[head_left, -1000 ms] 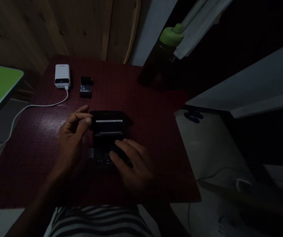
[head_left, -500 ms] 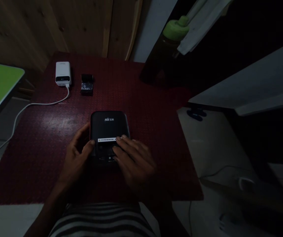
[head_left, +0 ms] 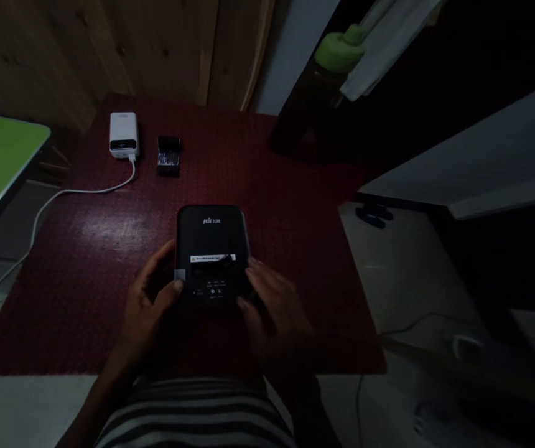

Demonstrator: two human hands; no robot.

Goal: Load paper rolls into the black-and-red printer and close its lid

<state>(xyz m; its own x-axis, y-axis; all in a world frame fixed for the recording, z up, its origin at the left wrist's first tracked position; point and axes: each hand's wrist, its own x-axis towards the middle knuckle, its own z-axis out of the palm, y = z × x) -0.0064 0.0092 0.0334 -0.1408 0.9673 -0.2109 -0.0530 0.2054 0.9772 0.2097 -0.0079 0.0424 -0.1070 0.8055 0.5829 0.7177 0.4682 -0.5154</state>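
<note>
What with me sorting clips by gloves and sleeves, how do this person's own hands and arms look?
The left hand and right hand are ungloved, with five-fingered human shapes. No sleeves show on the forearms. I can make out no ring, watch or markings, though the light is dim.

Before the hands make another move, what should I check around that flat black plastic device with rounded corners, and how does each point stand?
1. Lid of the black device down: ok, it looks closed.
2. Left hand at its left side: ok, thumb by the near corner.
3. Right hand touching its right side: cannot tell.
4. White printed label uncovered: not ok, something dark crosses its right part.
5. White cable in the white, boxy power bank: ok.
6. Device switched on: cannot tell.
</note>
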